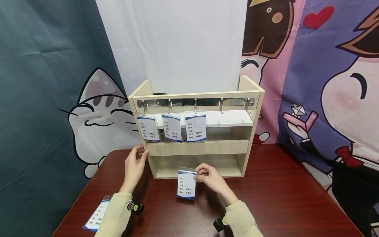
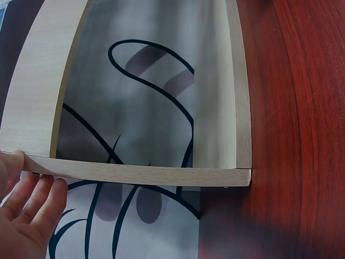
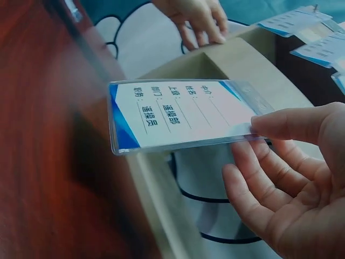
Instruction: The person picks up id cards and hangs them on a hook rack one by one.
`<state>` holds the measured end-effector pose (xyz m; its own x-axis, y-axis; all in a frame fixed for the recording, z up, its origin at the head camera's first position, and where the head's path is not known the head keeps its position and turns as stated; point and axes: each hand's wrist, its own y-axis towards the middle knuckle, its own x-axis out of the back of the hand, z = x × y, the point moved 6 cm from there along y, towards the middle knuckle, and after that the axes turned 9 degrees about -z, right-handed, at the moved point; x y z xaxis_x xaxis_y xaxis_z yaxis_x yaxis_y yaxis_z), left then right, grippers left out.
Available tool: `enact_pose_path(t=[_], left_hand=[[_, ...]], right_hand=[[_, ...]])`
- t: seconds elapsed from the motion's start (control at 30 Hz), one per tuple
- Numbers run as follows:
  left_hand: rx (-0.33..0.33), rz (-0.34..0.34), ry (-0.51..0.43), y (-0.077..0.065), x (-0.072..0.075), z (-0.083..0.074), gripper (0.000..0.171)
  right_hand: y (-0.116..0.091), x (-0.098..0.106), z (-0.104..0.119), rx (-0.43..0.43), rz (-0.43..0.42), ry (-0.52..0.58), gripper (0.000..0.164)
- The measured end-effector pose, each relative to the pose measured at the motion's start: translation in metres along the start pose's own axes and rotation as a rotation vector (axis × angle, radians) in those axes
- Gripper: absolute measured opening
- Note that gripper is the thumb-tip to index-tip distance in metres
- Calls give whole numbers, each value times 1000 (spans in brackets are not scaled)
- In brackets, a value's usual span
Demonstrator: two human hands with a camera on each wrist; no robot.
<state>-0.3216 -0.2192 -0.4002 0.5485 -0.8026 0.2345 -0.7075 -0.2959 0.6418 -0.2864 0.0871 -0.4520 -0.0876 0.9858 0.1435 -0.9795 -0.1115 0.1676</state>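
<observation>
My right hand (image 1: 211, 177) pinches a name badge (image 1: 186, 185) in a clear plastic sleeve by its upper right edge, in front of the shelf's lower opening. In the right wrist view the thumb lies on the printed face of the badge (image 3: 178, 113), with the fingers beneath. My left hand (image 1: 135, 166) holds the left side board of the light wooden shelf (image 1: 198, 148); in the left wrist view the thumb is on the board's front edge (image 2: 145, 171) and the fingers are on its outer side. Three similar badges (image 1: 196, 128) hang from hooks at the left and middle of the rack.
Two bare hooks (image 1: 221, 106) are on the right part of the metal rail. Another badge (image 1: 97, 215) lies on the dark red table (image 1: 284, 197) at the left, partly hidden by my left sleeve. Printed cartoon cloths (image 1: 100, 115) hang behind the shelf.
</observation>
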Motion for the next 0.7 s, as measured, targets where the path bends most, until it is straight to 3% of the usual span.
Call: enact_pose_path(t=[0.7], left_hand=[[-8,6,3,0,1,-1,31]], right_hand=[[4,66,59,70,-151,-17,22]])
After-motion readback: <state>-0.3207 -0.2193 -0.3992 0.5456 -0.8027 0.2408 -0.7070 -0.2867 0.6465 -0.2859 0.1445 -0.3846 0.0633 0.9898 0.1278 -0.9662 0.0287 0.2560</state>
